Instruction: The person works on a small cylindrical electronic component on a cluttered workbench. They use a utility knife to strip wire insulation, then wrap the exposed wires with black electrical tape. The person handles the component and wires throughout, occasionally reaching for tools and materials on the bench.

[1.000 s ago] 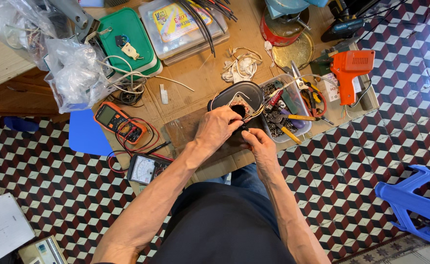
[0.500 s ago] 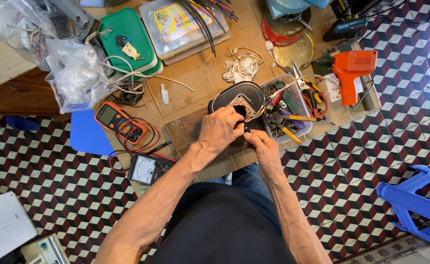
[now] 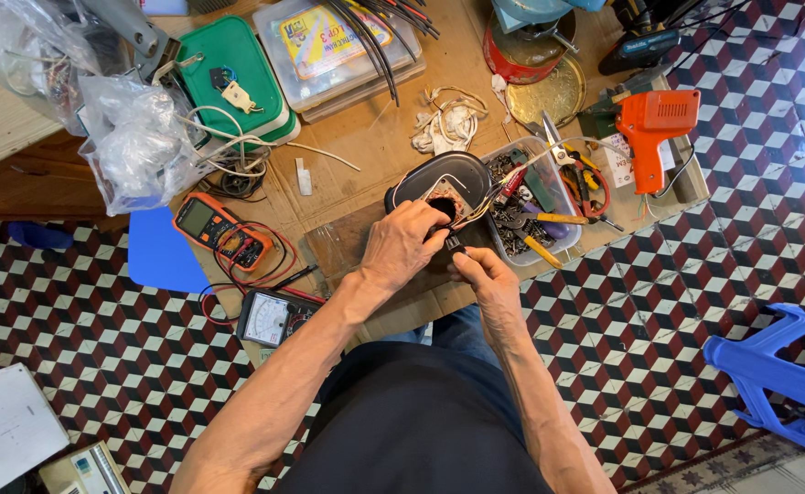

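Orange multimeter point(image 3: 220, 229), far left on my cardboard-covered bench point(image 3: 366, 155). My left hand point(image 3: 402, 245) curled against the black oval device point(image 3: 439, 183), mid-bench. My right hand point(image 3: 483, 273) pinching a small black part point(image 3: 454, 243) beside it. Clear tool tray point(image 3: 535, 215), then orange soldering gun point(image 3: 651, 128).

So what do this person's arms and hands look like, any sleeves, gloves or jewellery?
Both forearms are bare with no sleeves in view. The left hand and right hand wear no gloves, and no watch or ring shows. The arms look lean and sinewy. A dark garment covers the body below.
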